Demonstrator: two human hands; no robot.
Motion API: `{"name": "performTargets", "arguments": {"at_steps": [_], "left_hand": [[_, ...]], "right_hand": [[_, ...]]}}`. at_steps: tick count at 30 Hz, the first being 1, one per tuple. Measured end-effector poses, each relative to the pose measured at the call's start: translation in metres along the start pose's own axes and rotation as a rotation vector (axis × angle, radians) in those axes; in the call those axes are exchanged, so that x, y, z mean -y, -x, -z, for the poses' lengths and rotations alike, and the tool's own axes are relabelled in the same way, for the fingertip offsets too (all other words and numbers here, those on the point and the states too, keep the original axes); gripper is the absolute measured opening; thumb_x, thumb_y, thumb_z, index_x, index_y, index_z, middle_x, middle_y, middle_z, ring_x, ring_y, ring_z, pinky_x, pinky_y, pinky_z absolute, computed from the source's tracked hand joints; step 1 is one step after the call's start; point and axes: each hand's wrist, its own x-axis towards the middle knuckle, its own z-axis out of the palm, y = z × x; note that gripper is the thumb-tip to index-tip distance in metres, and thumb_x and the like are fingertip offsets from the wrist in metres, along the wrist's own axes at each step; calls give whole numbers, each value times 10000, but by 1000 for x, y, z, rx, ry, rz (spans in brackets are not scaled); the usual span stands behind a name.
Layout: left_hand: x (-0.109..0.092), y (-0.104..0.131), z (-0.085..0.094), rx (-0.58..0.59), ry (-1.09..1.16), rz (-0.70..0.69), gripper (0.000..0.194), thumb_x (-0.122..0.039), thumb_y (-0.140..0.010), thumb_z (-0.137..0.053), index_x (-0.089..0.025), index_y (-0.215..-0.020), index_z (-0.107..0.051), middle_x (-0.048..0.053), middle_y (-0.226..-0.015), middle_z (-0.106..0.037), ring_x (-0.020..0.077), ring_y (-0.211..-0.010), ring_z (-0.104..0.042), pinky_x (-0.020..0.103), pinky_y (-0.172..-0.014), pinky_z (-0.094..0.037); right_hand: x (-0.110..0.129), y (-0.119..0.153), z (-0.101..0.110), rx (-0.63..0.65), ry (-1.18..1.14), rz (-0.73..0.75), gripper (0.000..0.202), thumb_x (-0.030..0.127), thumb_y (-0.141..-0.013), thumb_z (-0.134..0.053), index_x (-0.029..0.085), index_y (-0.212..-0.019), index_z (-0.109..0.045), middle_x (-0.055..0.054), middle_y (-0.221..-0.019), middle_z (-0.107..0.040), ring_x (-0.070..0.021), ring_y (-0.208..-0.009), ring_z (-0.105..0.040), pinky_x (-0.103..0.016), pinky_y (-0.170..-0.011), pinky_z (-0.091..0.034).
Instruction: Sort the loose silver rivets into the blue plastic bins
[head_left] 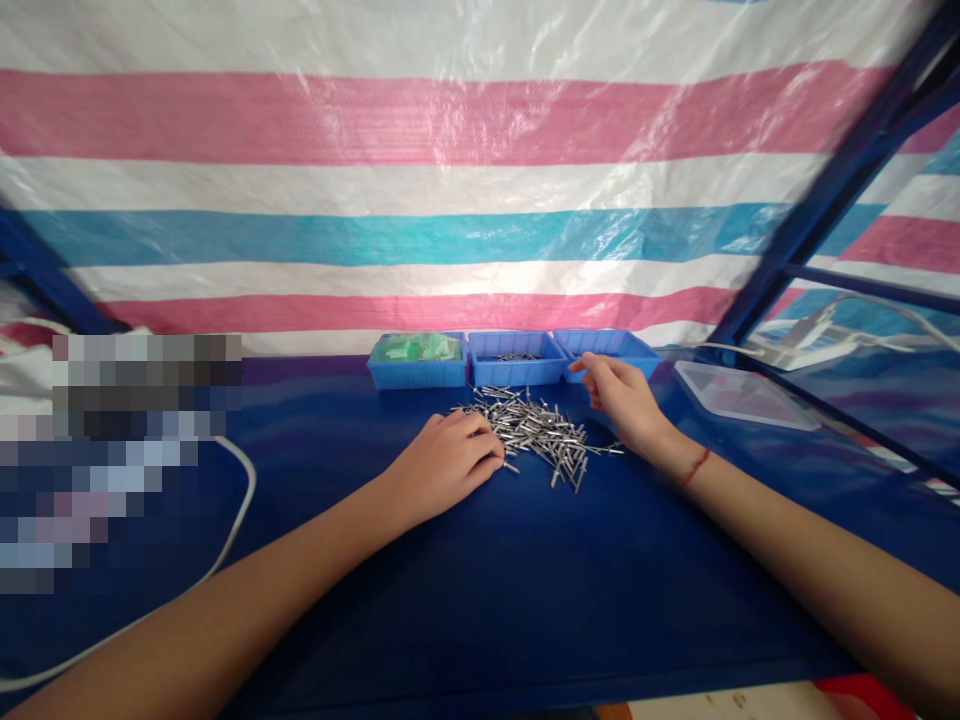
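Note:
A loose pile of thin metal rivet-like pins (536, 425) lies on the dark blue table (480, 600). My left hand (454, 458) rests at the pile's left edge, fingers bent and touching the pins; whether a pin is between its fingertips is too small to tell. Above the pile's right side, my right hand (619, 400) is raised in front of the right blue bin (637, 352), its fingers curled with the index finger pointing left; anything held there cannot be made out. The middle blue bin (517, 374) contains some pins. Green packets (416, 348) fill the left blue bin (417, 376).
A clear plastic lid (742, 395) lies right of the bins. At the right, a white power strip (806, 340) sits beyond a blue metal frame (817, 210). A white cable (244, 500) curves along the left side. Striped sheeting (450, 235) hangs behind.

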Motion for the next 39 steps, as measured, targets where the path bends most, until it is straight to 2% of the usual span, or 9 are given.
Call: {"name": "performTargets", "arguments": {"at_steps": [4, 7, 10, 12, 16, 18, 22, 31, 39], "left_hand": [[0, 0, 0, 9, -55, -18, 231, -302, -940, -425, -208, -897, -632, 19, -987, -610, 188, -950, -531, 321, -780, -331], [0, -1, 2, -30, -110, 1, 240, -278, -954, -390, -183, -914, -607, 30, -945, -624, 184, -897, -545, 327, -763, -331], [0, -2, 6, -105, -46, 31, 225, -258, -955, -382, -169, -923, -586, 25, -900, -637, 163, -830, -567, 312, -751, -351], [-2, -3, 8, -165, 62, 38, 193, -250, -943, -412, -175, -904, -584, 15, -891, -642, 151, -826, -580, 290, -746, -373], [-9, -2, 7, -324, 367, 124, 87, -241, -875, -531, -186, -890, -596, -2, -850, -653, 122, -779, -603, 233, -713, -430], [-12, -3, 5, -379, 516, 187, 101, -242, -830, -589, -183, -910, -599, 0, -847, -668, 121, -756, -618, 223, -693, -451], [-14, -3, 2, -413, 703, 258, 131, -260, -816, -597, -183, -921, -611, 12, -866, -681, 134, -769, -639, 236, -697, -472], [-12, -4, 3, -416, 770, 277, 117, -286, -834, -573, -184, -869, -618, 8, -850, -668, 138, -801, -632, 243, -742, -477], [-12, -4, 4, -414, 735, 269, 120, -280, -836, -569, -185, -882, -624, 13, -864, -672, 142, -810, -630, 254, -756, -486]], "right_hand": [[13, 16, -8, 102, 67, 87, 362, 471, -827, -488, 144, -778, -635, 27, -560, -431, -93, -490, -385, -232, -448, -305], [24, 29, -12, 271, 173, 221, 318, 425, -841, -498, 145, -776, -634, -13, -654, -548, -116, -584, -474, -242, -533, -382], [33, 43, -16, 485, 260, 372, 261, 392, -842, -534, 155, -818, -640, -22, -712, -595, -110, -585, -489, -236, -542, -394], [37, 50, -19, 536, 321, 479, 218, 352, -849, -545, 159, -832, -646, -14, -694, -590, -103, -568, -489, -231, -543, -389], [41, 57, -20, 525, 367, 587, 205, 275, -892, -496, 157, -817, -646, -21, -698, -600, -109, -617, -528, -235, -601, -403], [41, 57, -20, 518, 339, 566, 212, 270, -902, -484, 156, -837, -650, -31, -731, -619, -113, -641, -543, -236, -611, -411], [40, 57, -19, 519, 274, 498, 225, 292, -907, -483, 156, -857, -655, -34, -758, -634, -115, -651, -550, -233, -599, -416], [42, 58, -21, 523, 227, 444, 221, 310, -892, -506, 153, -869, -659, -30, -758, -629, -104, -618, -522, -222, -552, -403], [41, 58, -22, 491, 204, 421, 213, 318, -878, -516, 160, -856, -657, -34, -756, -629, -106, -595, -510, -226, -524, -404]]}}
